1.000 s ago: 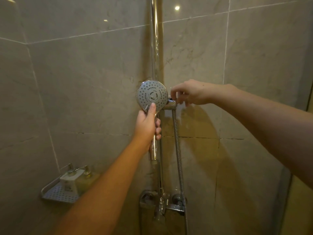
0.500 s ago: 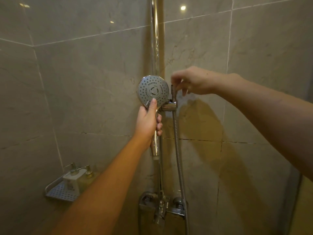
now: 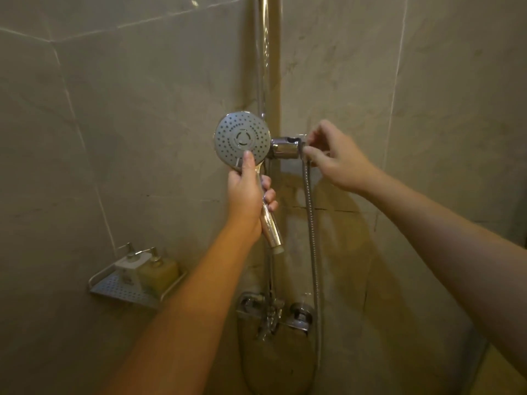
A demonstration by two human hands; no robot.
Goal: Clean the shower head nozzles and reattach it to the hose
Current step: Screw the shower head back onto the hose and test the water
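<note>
The left hand (image 3: 246,192) grips the shower head (image 3: 242,141) by its handle, thumb up on the nozzle face. Just right of it, the right hand (image 3: 339,161) pinches the hose (image 3: 312,232) top at the holder (image 3: 285,148).

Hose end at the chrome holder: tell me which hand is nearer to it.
Right. The right hand pinches the hose at its top end, beside the holder. The left hand grips the shower head handle, further left.
</note>
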